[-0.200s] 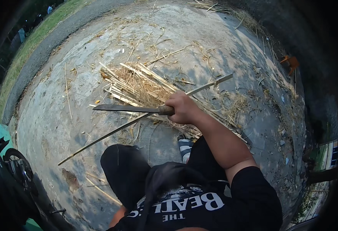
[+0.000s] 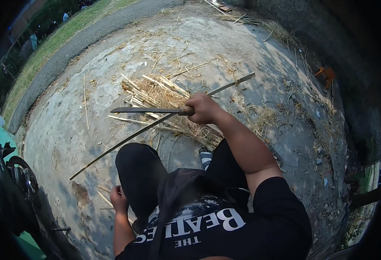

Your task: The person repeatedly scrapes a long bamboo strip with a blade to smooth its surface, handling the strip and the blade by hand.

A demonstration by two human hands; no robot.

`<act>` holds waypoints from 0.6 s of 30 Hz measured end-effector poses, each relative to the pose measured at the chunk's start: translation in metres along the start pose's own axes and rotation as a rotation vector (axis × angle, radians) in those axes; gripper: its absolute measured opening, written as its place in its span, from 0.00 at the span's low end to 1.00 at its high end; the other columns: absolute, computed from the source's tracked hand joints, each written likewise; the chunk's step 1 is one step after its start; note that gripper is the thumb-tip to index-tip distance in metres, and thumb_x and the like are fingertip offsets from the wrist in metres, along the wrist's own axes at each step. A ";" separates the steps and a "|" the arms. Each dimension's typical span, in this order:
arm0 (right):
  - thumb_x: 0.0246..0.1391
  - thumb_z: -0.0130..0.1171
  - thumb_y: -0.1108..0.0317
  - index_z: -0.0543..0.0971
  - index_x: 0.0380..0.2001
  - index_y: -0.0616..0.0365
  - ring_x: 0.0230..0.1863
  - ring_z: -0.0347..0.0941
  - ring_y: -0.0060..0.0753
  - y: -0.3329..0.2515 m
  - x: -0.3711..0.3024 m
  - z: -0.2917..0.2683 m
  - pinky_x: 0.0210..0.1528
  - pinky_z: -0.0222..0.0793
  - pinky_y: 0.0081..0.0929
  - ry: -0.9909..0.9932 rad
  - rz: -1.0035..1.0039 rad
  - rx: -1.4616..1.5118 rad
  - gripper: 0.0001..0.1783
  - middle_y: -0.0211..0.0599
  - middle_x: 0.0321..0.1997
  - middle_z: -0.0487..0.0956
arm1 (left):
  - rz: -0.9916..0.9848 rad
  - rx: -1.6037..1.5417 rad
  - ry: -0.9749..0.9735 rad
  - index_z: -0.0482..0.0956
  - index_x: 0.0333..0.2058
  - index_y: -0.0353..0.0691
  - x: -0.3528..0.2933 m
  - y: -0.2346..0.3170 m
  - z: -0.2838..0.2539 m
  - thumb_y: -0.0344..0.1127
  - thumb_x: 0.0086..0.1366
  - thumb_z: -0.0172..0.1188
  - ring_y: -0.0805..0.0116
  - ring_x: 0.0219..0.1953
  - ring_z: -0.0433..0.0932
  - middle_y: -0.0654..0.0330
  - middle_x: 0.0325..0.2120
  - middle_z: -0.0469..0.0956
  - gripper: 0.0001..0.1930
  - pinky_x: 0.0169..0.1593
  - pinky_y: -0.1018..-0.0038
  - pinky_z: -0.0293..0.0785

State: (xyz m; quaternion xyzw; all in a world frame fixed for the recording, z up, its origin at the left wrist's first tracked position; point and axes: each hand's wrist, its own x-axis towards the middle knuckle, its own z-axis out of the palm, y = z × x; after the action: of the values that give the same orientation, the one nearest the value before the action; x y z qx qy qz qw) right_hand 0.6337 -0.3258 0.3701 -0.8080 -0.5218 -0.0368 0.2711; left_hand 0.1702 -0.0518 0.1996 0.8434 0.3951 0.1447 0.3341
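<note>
- Outdoors, a cracked concrete floor [image 2: 64,130] littered with dry stalks; a grass verge [image 2: 51,43] and a paved path run along the far left, and a motorbike wheel [image 2: 21,177] sits at the lower left edge.
- The right hand [image 2: 203,108] is out in front, fingers clamped around the handle of a long knife [image 2: 147,110]. The dark blade lies roughly level and points to the person's left.
- A long thin strip [image 2: 125,141], bamboo-like, runs on a slant from low left near the knee up to the right past the right hand. It crosses just under the blade near the handle. Whether the same hand also pinches the strip, cannot tell.
- The left hand [image 2: 119,199] is low by the left knee, well apart from the strip. Its fingers are curled in; whether they hold anything, cannot tell.
- Step, as a judgement: blade and strip are brought together, so this looks like trimming or shaving the strip, with the cut not yet biting.
- A next stroke would call for a steady strip. Its low end hangs free with no hand on it, so it needs a brace or a grip, with the blade edge kept clear of the knee.
- The strip looks pale green-tan, narrow, slightly bowed and whole along its length, with a squared far tip.
- Behind it lies a pile of straw and split pale strips [image 2: 155,93] on the floor, just beyond the knife. A striped shoe [image 2: 205,158] shows below the forearm.
</note>
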 end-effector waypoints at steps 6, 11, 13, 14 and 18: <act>0.37 0.67 0.66 0.83 0.28 0.56 0.43 0.77 0.52 -0.028 -0.004 -0.027 0.50 0.74 0.44 0.026 -0.068 -0.054 0.10 0.42 0.33 0.81 | 0.789 0.423 0.663 0.76 0.53 0.41 0.012 0.145 -0.115 0.40 0.61 0.70 0.48 0.56 0.71 0.52 0.51 0.73 0.23 0.62 0.54 0.63; 0.38 0.70 0.66 0.78 0.24 0.58 0.38 0.73 0.50 -0.058 -0.006 -0.069 0.45 0.70 0.44 0.035 -0.208 -0.045 0.12 0.41 0.27 0.77 | 0.768 0.736 0.518 0.74 0.60 0.40 0.006 0.199 -0.140 0.47 0.61 0.71 0.46 0.66 0.66 0.52 0.61 0.71 0.32 0.68 0.51 0.59; 0.39 0.71 0.67 0.77 0.25 0.58 0.38 0.73 0.49 -0.068 -0.005 -0.082 0.44 0.69 0.44 0.032 -0.230 -0.027 0.12 0.41 0.28 0.77 | 0.715 0.606 0.346 0.75 0.58 0.39 0.005 0.201 -0.151 0.46 0.62 0.70 0.47 0.61 0.71 0.50 0.57 0.75 0.29 0.64 0.54 0.65; 0.40 0.71 0.67 0.78 0.26 0.58 0.38 0.73 0.48 -0.073 -0.004 -0.086 0.45 0.70 0.43 0.026 -0.241 0.011 0.12 0.41 0.28 0.77 | 0.662 0.471 0.163 0.77 0.56 0.38 0.006 0.204 -0.155 0.46 0.63 0.69 0.48 0.56 0.76 0.48 0.53 0.78 0.26 0.59 0.56 0.71; 0.41 0.72 0.68 0.80 0.29 0.58 0.42 0.74 0.46 -0.068 0.006 -0.092 0.47 0.70 0.42 0.063 -0.253 0.086 0.12 0.39 0.31 0.78 | 0.387 0.154 -0.209 0.78 0.37 0.33 -0.002 0.198 -0.144 0.40 0.70 0.63 0.48 0.27 0.76 0.47 0.23 0.78 0.13 0.35 0.61 0.72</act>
State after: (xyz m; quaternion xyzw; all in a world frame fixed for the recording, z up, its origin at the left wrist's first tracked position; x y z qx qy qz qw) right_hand 0.5989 -0.3436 0.4778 -0.7219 -0.6119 -0.0734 0.3148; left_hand 0.2081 -0.0802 0.4397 0.9368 0.1992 0.0876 0.2739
